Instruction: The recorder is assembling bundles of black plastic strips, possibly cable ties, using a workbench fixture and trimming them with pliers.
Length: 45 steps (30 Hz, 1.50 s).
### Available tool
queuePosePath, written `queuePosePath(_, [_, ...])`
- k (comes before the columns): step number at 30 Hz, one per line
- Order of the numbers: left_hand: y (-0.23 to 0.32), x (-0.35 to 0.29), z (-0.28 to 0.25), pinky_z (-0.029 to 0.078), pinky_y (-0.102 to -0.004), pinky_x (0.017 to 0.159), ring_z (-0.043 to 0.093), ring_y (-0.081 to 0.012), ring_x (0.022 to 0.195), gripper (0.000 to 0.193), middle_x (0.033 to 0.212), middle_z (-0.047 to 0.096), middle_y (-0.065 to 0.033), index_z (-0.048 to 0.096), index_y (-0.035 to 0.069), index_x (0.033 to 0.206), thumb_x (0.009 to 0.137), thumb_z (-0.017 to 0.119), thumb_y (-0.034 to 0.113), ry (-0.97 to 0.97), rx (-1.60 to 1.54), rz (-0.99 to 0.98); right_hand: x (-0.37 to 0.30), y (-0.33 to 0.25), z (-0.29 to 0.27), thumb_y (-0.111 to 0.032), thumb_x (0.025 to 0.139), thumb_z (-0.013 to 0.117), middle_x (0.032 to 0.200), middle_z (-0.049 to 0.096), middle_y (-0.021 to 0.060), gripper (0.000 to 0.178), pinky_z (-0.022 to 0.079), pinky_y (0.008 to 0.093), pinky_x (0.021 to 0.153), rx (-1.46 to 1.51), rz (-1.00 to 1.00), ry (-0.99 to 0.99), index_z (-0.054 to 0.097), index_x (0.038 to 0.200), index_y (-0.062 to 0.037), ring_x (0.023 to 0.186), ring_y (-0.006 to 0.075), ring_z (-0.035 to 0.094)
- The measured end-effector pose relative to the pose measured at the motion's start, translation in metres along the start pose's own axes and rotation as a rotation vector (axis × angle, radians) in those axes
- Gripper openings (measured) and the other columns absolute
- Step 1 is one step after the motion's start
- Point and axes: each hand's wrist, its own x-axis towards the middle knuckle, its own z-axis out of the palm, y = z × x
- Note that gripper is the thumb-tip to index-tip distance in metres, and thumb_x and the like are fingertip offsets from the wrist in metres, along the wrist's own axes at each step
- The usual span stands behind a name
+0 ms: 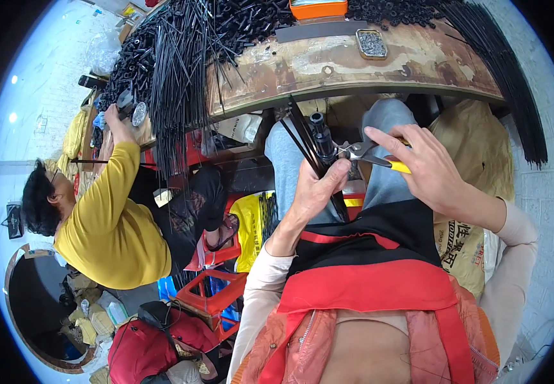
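Note:
My left hand (320, 185) is closed around a black ribbed tubular part (321, 134) and several thin black rods (299, 131), held upright above my lap. My right hand (434, 166) grips pliers (400, 167) with yellow handles. The pliers' metal jaws are at the side of the tubular part, close to my left thumb. A thin light strand, perhaps wire, shows by the jaws; its ends are too small to make out. The lower ends of the rods run down behind my left hand.
A worn wooden table (270, 80) curves ahead, with a small tin of metal bits (371, 44), an orange tray (318, 9) and heaped black parts (245, 25). Long black rods (184, 83) overhang its edge. At left, a person in yellow (114, 217) reaches to the table. Sacks (475, 147) stand right.

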Motion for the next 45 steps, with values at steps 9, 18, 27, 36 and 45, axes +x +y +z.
queuePosePath(9, [0.002,-0.001,0.001,0.029,-0.0216,0.046,0.036,-0.0038,0.051,0.025,0.059,0.042,0.0056,0.051,0.006,0.079,0.096,0.061,0.023,0.008,0.012,0.003,0.001,0.002,0.007,-0.001,0.081,0.062,0.105,0.053,0.0123,0.057,0.041,0.0387,0.084,-0.011,-0.052,0.059,0.049,0.135,-0.0077,0.095,0.0291,0.053])
queuePosePath(18, [-0.001,-0.002,-0.003,0.029,-0.0218,0.046,0.036,-0.0036,0.051,0.028,0.059,0.043,0.0057,0.051,0.008,0.076,0.095,0.062,0.024,0.057,0.039,0.005,0.0,0.0,0.015,0.008,0.075,0.06,0.111,0.05,0.0159,0.069,0.043,0.0407,0.085,0.127,-0.046,0.057,0.043,0.139,-0.0107,0.096,0.0339,0.051])
queuePosePath(27, [0.001,-0.003,0.006,0.031,-0.0213,0.048,0.039,-0.0029,0.054,0.018,0.063,0.046,0.0061,0.055,0.006,0.083,0.092,0.064,0.017,0.138,0.021,-0.01,0.002,0.003,0.002,-0.004,0.076,0.067,0.088,0.05,0.0118,0.059,0.046,0.0371,0.07,-0.143,-0.069,0.018,0.048,0.132,-0.0086,0.079,0.0312,0.054])
queuePosePath(36, [0.011,-0.012,0.006,0.029,-0.0239,0.049,0.039,-0.0086,0.052,0.01,0.063,0.043,-0.0008,0.045,0.005,0.094,0.089,0.052,0.002,-0.06,0.064,-0.128,-0.001,-0.017,-0.02,-0.007,0.081,0.071,0.067,0.051,0.0,0.045,0.042,0.0296,0.049,0.909,0.485,-0.682,0.049,0.119,0.0004,0.056,0.0092,0.056])
queuePosePath(45, [0.007,0.003,0.005,0.028,-0.019,0.044,0.038,-0.0006,0.051,0.026,0.062,0.044,0.0079,0.057,0.003,0.116,0.092,0.063,0.014,0.192,0.025,-0.028,0.008,0.009,-0.013,-0.017,0.089,0.064,0.068,0.06,0.0069,0.033,0.047,0.0324,0.055,0.423,-0.032,-0.161,0.057,0.119,-0.0072,0.056,0.0278,0.06])
